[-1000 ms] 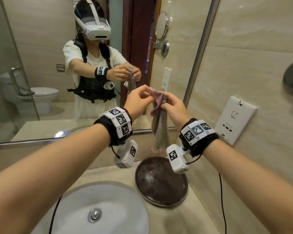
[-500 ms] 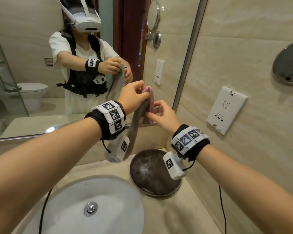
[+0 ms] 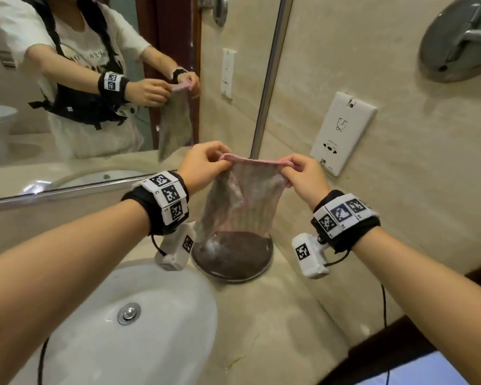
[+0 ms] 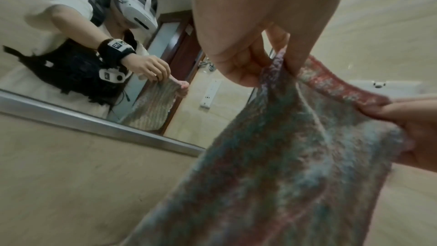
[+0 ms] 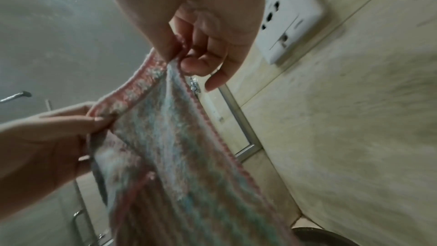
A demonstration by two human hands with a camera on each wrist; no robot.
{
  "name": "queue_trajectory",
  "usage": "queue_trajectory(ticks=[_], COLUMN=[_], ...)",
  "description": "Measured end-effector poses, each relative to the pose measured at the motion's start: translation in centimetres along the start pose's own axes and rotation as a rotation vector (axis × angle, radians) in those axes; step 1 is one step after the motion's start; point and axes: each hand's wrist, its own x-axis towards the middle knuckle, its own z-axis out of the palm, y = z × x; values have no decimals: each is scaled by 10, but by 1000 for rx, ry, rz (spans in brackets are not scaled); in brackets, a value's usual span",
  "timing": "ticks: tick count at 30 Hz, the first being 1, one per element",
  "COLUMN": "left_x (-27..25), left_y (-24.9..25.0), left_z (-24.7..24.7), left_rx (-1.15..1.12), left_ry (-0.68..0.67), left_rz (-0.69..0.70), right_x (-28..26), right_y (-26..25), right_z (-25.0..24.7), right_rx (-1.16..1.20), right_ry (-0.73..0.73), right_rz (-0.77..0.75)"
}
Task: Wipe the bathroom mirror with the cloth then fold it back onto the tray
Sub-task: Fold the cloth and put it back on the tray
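A striped pink-and-grey cloth [image 3: 245, 198] hangs spread between my two hands, its pink top hem stretched level. My left hand [image 3: 206, 162] pinches the left top corner and my right hand [image 3: 300, 173] pinches the right one. The lower edge hangs just above the round dark tray [image 3: 233, 262] on the counter beside the mirror [image 3: 95, 93]. In the left wrist view, thumb and fingers of the left hand [image 4: 267, 57] clamp the cloth [image 4: 283, 156]. In the right wrist view the right hand [image 5: 184, 51] pinches the cloth [image 5: 179, 147] at its hem, and the left hand [image 5: 47, 137] holds the other corner.
A white basin [image 3: 122, 323] with a metal drain sits at lower left in the beige counter. A white wall socket [image 3: 342, 132] is on the tiled wall to the right, with a chrome fixture [image 3: 461, 37] higher up. Cables hang from both wrist cameras.
The cloth hung bunched in a narrow strip between hands held close together. The hands have moved apart and lower, spreading it flat above the tray.
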Motion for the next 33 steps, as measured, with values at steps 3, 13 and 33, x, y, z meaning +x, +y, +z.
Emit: queue_trajectory(ticks=[3,13,33], left_x=[-2,-5,-11], left_y=[-4,-12,-23], left_z=[17,46,39], left_rx=[61,395,-312], left_ry=[-50,-151,-409], left_rz=[8,29,-698], right_x=[-8,-8,-28], right_y=[6,-7,39], right_z=[-17,-56,16], right_rx=[15,109,164], right_ry=[34,182,-116], right_rz=[32,-19,378])
